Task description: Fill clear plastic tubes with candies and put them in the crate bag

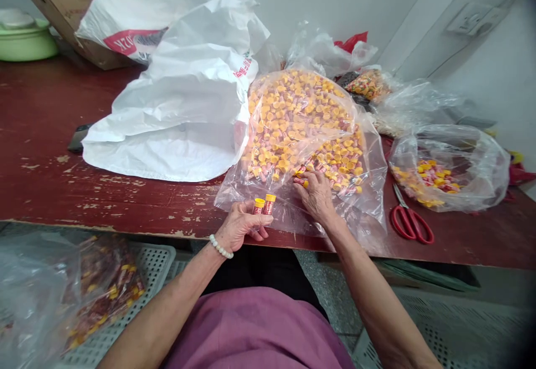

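Observation:
Two small red-and-white tubes with yellow caps point(269, 204) stand upright side by side in my left hand point(245, 223), its thumb pressed across them. At the front opening of a large clear plastic bag point(374, 182), my right hand point(317, 195) has its fingers closed around one or more of the same tubes point(300, 181). Exactly how many it grips is hidden by the fingers. Many yellow-capped tubes point(301, 118) fill the bag behind that hand.
A white sack point(180, 112) lies left of the clear bag. To the right are red-handled scissors point(411, 224) and a smaller open bag point(481, 173) with some tubes. A green pot point(27, 42) stands far left. Below, a crate point(154, 263) holds bagged tubes.

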A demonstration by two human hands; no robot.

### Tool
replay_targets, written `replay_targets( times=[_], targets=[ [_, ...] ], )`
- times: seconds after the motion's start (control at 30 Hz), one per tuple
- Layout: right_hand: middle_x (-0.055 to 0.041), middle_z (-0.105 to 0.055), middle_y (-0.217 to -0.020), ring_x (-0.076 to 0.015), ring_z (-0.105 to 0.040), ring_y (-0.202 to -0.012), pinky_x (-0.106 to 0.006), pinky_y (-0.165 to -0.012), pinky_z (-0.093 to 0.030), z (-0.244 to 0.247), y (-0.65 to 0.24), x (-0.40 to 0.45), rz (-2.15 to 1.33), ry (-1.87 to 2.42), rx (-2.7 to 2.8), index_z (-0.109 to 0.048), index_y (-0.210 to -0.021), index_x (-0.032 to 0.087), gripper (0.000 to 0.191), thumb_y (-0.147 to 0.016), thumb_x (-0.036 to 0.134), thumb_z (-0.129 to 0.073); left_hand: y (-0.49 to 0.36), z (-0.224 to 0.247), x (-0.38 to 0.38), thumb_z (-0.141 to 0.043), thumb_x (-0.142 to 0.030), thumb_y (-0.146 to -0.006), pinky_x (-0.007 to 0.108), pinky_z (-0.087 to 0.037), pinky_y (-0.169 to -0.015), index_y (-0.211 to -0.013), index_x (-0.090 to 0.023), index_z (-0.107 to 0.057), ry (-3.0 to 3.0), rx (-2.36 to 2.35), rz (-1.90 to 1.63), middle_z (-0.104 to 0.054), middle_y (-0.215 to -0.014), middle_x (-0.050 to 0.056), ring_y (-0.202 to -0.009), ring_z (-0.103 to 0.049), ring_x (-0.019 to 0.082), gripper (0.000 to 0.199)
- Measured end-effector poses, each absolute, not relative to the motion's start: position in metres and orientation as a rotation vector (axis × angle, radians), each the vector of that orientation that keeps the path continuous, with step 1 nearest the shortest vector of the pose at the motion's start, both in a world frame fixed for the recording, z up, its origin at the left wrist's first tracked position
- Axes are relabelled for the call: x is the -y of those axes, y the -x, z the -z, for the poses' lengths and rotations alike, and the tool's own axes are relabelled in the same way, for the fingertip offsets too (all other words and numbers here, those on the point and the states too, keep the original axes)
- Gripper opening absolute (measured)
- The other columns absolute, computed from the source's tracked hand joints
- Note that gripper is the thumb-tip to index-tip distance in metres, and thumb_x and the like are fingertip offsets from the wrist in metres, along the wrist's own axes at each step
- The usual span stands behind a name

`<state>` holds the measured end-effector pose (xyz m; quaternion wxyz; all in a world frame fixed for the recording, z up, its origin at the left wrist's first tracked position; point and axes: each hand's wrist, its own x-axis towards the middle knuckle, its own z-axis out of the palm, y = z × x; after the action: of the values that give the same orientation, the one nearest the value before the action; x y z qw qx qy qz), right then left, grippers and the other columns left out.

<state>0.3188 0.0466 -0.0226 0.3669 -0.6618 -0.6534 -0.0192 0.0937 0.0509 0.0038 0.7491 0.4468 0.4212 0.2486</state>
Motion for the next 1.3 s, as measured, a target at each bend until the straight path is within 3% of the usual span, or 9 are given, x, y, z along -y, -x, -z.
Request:
replay_targets(
  times=[0.1, 0.23, 0.47, 0.6, 0.73, 0.83, 1.1, 1.2, 1.3],
  targets=[
    [-0.0093, -0.061, -0.093, -0.0239, -0.055, -0.091, -0.044, -0.083, -0.044, 0.041, -0.338, -0.054, 0.056, 1.720, 1.679, -0.061, -0.090, 0.019, 0.021, -0.090, 0.036, -0.048, -0.091, -0.004, -0.051, -0.078, -0.031, -0.058, 0.017, -0.043, -0.038, -0.074, -0.012, -0.058, -1.043, -0.958, -0.554, -0.058, -0.053, -0.001, -0.042, -0.057, 0.011, 0.033],
    [-0.0068, -0.061, -0.092, -0.0189, -0.057, -0.082, -0.036, -0.074, -0.048, 0.014, -0.317, -0.032, -0.123, 1.598, 1.586, -0.060, -0.098, 0.020, 0.019, -0.091, 0.033, -0.048, -0.096, -0.001, -0.052, -0.076, -0.031, -0.060, 0.017, -0.042, -0.038, -0.073, -0.012, -0.058, -1.176, -1.006, -0.564, -0.058, -0.053, -0.002, -0.041, -0.055, 0.009, 0.029],
    [-0.0083, -0.056, -0.109, -0.0178, -0.056, -0.102, -0.034, -0.086, -0.049, -0.040, -0.256, 0.004, -0.348, 1.236, 2.029, -0.052, -0.118, 0.024, 0.028, -0.094, 0.018, -0.040, -0.106, 0.005, -0.052, -0.068, -0.028, -0.066, 0.019, -0.040, -0.041, -0.064, -0.015, -0.055, -1.520, -0.972, -0.524, -0.051, -0.050, -0.004, -0.043, -0.052, 0.010, 0.018],
    [-0.0115, -0.055, -0.118, -0.0233, -0.052, -0.112, -0.041, -0.093, -0.045, -0.036, -0.256, 0.006, -0.187, 1.296, 1.958, -0.041, -0.126, 0.022, 0.040, -0.089, 0.029, -0.053, -0.106, -0.001, -0.049, -0.066, -0.025, -0.064, 0.021, -0.039, -0.041, -0.066, -0.016, -0.055, -1.419, -0.958, -0.465, -0.051, -0.049, -0.004, -0.042, -0.051, 0.011, 0.014],
    [-0.0148, -0.052, -0.123, -0.0306, -0.047, -0.113, -0.048, -0.092, -0.039, -0.031, -0.256, 0.007, -0.112, 1.406, 2.065, -0.046, -0.116, 0.019, 0.058, -0.072, 0.049, -0.069, -0.108, -0.010, -0.046, -0.068, -0.016, -0.055, 0.021, -0.038, -0.046, -0.063, -0.014, -0.057, -1.194, -0.889, -0.509, -0.051, -0.051, -0.004, -0.046, -0.048, 0.009, 0.013],
    [-0.0153, -0.050, -0.127, -0.0332, -0.045, -0.113, -0.050, -0.091, -0.035, -0.021, -0.246, 0.008, -0.064, 1.478, 2.153, -0.046, -0.116, 0.018, 0.073, -0.060, 0.055, -0.075, -0.111, -0.009, -0.041, -0.065, -0.010, -0.051, 0.021, -0.036, -0.048, -0.057, -0.012, -0.055, -1.012, -0.803, -0.519, -0.051, -0.053, -0.004, -0.049, -0.046, 0.008, 0.012],
    [-0.0099, -0.061, -0.108, -0.0250, -0.054, -0.099, -0.040, -0.086, -0.034, 0.008, -0.219, 0.007, -0.003, 1.431, 2.078, -0.050, -0.098, 0.018, 0.040, -0.064, 0.028, -0.069, -0.113, 0.011, -0.032, -0.053, -0.006, -0.048, 0.021, -0.027, -0.048, -0.053, -0.013, -0.051, -0.926, -0.821, -0.671, -0.044, -0.052, -0.005, -0.050, -0.038, 0.006, 0.009],
    [-0.0081, -0.062, -0.101, -0.0246, -0.055, -0.096, -0.040, -0.086, -0.034, 0.007, -0.217, 0.005, -0.045, 1.407, 2.050, -0.050, -0.093, 0.019, 0.038, -0.061, 0.025, -0.071, -0.110, 0.010, -0.036, -0.054, -0.005, -0.047, 0.021, -0.028, -0.047, -0.052, -0.012, -0.052, -0.899, -0.837, -0.646, -0.044, -0.051, -0.005, -0.050, -0.039, 0.006, 0.009],
    [-0.0088, -0.060, -0.114, -0.0281, -0.050, -0.111, -0.044, -0.094, -0.034, 0.003, -0.216, 0.003, -0.183, 1.376, 2.049, -0.051, -0.105, 0.020, 0.049, -0.064, 0.031, -0.074, -0.101, 0.008, -0.040, -0.060, -0.003, -0.048, 0.019, -0.037, -0.051, -0.059, -0.011, -0.057, -0.820, -0.769, -0.675, -0.053, -0.057, -0.004, -0.053, -0.048, 0.007, 0.014]
  ],
)
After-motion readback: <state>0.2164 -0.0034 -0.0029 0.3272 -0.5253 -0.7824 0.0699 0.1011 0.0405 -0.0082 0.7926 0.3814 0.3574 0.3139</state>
